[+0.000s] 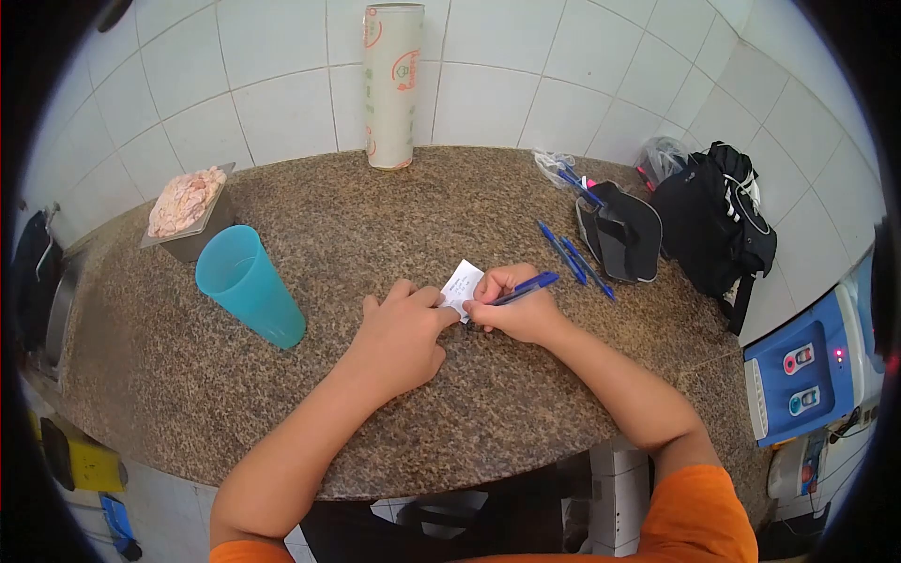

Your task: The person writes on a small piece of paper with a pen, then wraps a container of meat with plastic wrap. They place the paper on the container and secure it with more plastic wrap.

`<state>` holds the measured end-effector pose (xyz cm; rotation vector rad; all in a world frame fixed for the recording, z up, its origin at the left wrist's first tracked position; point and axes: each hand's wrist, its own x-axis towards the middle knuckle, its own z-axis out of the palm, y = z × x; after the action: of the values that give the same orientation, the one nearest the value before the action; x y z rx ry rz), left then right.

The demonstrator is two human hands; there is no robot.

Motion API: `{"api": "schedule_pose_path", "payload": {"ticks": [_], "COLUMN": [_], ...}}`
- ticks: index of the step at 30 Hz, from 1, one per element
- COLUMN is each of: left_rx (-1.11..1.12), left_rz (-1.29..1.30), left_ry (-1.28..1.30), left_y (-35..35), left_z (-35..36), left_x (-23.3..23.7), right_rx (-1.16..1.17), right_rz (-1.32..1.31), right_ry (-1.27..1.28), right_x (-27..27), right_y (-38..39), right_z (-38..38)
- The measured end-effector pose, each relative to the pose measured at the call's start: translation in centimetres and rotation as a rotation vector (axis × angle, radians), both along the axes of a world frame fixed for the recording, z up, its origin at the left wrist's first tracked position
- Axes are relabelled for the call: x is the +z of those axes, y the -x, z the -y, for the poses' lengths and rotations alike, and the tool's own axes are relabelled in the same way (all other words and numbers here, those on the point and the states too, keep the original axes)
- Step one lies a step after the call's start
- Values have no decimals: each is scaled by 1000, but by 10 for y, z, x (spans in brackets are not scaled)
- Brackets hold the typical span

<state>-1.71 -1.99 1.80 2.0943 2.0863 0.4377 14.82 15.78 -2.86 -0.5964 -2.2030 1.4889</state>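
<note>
A small white slip of paper [463,281] with a few handwritten lines lies on the brown speckled counter, the words too small to read. My right hand [518,308] is closed around a blue pen [533,284], its tip end hidden by the fingers at the paper's lower right. At the paper's left edge, my left hand [402,333] rests palm down on the counter with fingers apart, one fingertip pressing the slip. A turquoise plastic cup [272,305] stands to the left of my left hand. Several blue pens [574,261] lie beyond my right hand.
A paper towel roll [394,89] stands upright by the tiled wall. At the back left is a metal container [202,230] with pale pink contents. A dark cap [624,235] and a black backpack [709,211] are at the right, near a blue water dispenser [815,371].
</note>
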Motion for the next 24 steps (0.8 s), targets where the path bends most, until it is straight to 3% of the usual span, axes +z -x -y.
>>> {"api": "schedule_pose_path", "payload": {"ticks": [4, 24], "left_rx": [2, 11], "left_rz": [-4, -9], "left_ry": [-1, 31], "left_y": [0, -1], "left_z": [0, 0], "left_x": [1, 4], "right_rx": [-86, -52], "right_rz": [-5, 17], "right_ry": [95, 30], "right_x": [5, 8], "right_y": [1, 0], "right_z": [3, 2]}}
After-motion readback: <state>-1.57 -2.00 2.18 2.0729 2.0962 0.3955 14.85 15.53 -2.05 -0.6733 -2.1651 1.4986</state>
